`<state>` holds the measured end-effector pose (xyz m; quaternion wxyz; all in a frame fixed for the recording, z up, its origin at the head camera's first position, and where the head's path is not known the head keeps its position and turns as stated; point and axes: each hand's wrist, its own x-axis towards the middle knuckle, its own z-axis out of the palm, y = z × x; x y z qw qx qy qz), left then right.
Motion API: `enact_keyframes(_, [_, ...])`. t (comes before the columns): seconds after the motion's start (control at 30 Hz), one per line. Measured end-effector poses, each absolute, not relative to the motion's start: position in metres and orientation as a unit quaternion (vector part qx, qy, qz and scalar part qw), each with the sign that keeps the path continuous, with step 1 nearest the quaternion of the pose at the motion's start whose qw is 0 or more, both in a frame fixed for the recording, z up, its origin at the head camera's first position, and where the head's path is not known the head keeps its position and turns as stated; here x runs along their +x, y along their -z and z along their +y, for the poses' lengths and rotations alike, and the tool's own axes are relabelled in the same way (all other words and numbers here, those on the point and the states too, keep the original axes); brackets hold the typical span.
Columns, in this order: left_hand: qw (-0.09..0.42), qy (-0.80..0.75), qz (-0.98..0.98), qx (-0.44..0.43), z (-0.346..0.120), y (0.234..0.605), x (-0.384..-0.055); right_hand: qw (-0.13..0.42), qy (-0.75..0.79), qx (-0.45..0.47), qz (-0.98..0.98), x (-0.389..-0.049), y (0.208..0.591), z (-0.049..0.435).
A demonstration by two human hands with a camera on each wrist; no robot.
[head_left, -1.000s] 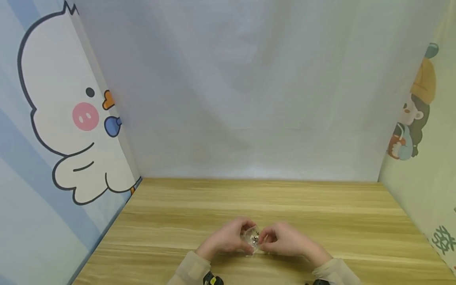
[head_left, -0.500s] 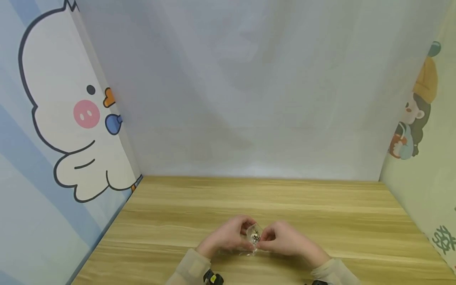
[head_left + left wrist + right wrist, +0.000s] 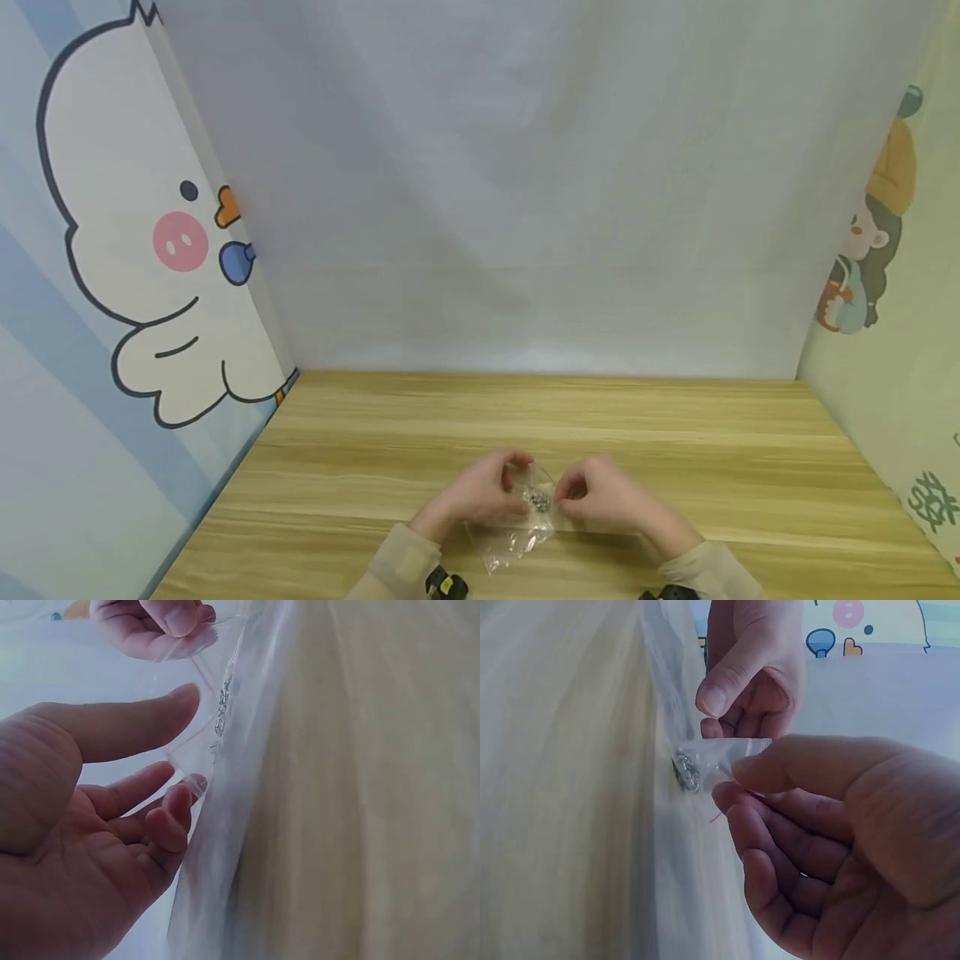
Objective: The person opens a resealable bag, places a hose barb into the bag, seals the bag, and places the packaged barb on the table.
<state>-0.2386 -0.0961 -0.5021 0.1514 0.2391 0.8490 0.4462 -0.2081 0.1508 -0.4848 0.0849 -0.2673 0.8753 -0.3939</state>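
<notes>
A clear plastic zip bag (image 3: 517,546) is stretched between both hands, low over the wooden table. Small shiny metal pieces (image 3: 539,501) lie bunched in it; their exact kind is too small to tell. My right hand (image 3: 603,496) pinches the bag's edge between thumb and forefinger, with the other fingers loosely curled, as the right wrist view (image 3: 802,817) shows. My left hand (image 3: 480,487) is at the opposite side, its thumb (image 3: 142,724) spread away from the fingers. Some left fingertips touch the plastic. A reddish line runs along part of the bag.
The wood-grain table (image 3: 360,425) runs back to a pale grey curtain (image 3: 480,208). Printed side panels stand at the left, with a white cartoon bird (image 3: 127,183), and at the right, with a cartoon figure (image 3: 870,233). A dark band (image 3: 447,583) circles the left wrist.
The bag, bunched between the hands before, now spreads out, with a flap hanging down toward the lower left. The right hand has shifted slightly right, and the left fingers have loosened.
</notes>
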Motion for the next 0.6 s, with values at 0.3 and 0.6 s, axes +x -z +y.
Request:
enact_keyframes(0.3, [0.11, -0.476, 0.838, 0.244, -0.098, 0.506, -0.245, 0.061, 0.403, -0.253, 0.877, -0.214, 0.476, 0.165])
enact_keyframes(0.6, [0.082, -0.503, 0.832, 0.22, -0.097, 0.503, -0.249, 0.03, 0.417, -0.256, 0.872, -0.221, 0.47, 0.177])
